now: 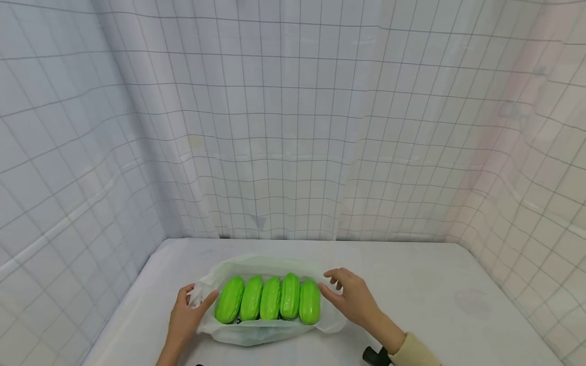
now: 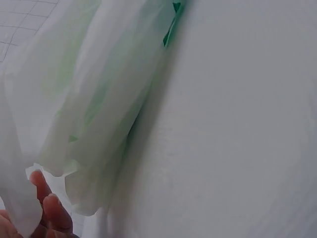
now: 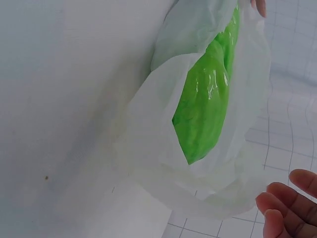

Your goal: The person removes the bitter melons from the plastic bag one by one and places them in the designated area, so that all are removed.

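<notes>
A translucent white plastic bag (image 1: 256, 333) lies on its side on the table, spread open. Several glossy bright-green oblong pieces (image 1: 270, 299) sit side by side inside it; their exact kind is unclear. At the bag's left end, my left hand (image 1: 185, 317) holds its crumpled edge; in the left wrist view, a flap of film passes in front of the curled fingers (image 2: 57, 213). My right hand (image 1: 354, 300) hovers by the bag's right end, fingers loosely bent, thumb tip near the rightmost green piece. The right wrist view shows a gap between these fingers (image 3: 292, 203) and the film.
A white-covered table (image 1: 412, 284) holds the bag near its front middle. White gridded curtains (image 1: 293, 127) hang behind and on both sides. By the right sleeve (image 1: 414, 351) is a black device (image 1: 375, 356).
</notes>
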Available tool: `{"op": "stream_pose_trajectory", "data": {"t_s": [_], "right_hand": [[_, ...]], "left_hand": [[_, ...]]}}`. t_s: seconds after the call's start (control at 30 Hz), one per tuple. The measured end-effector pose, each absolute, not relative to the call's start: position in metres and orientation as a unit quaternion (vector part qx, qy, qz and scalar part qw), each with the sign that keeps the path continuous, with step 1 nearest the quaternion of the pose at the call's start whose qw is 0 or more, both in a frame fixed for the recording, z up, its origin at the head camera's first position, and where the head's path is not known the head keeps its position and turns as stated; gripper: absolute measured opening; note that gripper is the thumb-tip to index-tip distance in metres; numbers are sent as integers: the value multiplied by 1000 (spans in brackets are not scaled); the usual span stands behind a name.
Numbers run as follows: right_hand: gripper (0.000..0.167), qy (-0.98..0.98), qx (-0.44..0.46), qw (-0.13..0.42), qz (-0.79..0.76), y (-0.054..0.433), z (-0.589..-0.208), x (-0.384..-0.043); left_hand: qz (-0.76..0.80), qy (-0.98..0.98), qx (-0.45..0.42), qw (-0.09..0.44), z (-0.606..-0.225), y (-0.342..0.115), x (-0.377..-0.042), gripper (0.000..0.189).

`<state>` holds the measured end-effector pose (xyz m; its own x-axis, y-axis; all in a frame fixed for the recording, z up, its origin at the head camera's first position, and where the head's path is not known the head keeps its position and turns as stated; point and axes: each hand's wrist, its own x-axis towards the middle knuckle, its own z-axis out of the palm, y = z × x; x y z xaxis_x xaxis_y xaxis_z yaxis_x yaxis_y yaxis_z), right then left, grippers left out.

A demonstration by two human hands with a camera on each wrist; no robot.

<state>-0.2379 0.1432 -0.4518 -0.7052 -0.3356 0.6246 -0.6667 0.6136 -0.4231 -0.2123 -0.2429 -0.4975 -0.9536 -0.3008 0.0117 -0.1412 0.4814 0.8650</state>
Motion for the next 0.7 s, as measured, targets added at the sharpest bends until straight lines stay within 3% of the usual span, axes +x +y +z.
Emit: {"op": "stream_pose_trajectory", "data": {"t_s": [0.27,0.5,0.7], "right_hand": [[26,-871,282,224,333,136,-456,-236],[22,-855,306,253,333,129,-460,-234],[27,-868,302,214,331,124,-460,-232]], "left_hand": [[-519,-840,130,89,-505,-245,-215,54],[-565,-811,133,76,-510,-247,-215,45],[-581,-799,138,72,-512,-248,-216,50]]}}
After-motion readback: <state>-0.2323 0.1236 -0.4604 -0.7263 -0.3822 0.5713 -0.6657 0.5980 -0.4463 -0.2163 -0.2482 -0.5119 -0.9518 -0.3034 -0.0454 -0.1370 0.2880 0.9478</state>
